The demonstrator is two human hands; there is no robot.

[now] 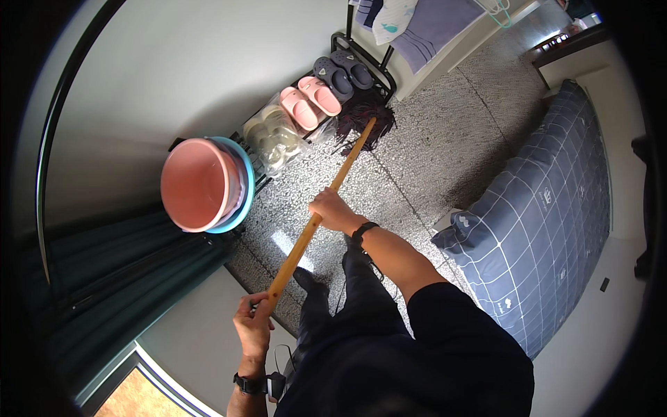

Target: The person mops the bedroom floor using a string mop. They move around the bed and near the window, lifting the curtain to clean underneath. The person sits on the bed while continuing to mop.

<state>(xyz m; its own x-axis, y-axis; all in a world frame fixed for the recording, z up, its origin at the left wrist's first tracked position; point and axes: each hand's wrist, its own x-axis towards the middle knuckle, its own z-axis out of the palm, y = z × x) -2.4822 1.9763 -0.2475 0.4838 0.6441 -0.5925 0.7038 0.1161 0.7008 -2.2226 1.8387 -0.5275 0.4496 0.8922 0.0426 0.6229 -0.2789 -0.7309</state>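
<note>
A mop with a wooden handle (296,255) slants across the floor in front of me. Its dark red and black strand head (379,127) lies on the speckled floor at the right end of the shoe rack. My left hand (254,320) grips the top end of the handle. Lower on the shaft, about midway, my right hand (332,209) is closed around it. The strands reach close beside the pink slippers (310,102) and below the dark clogs (343,75); part of the head is in shadow at the rack.
Stacked pink and blue basins (195,185) stand at the rack's left end, beside plastic-wrapped shoes (273,135). A bed with a checked grey-blue cover (526,224) borders the floor on the right. Towels (437,31) hang above the rack. A dark green curtain (130,266) hangs at the left.
</note>
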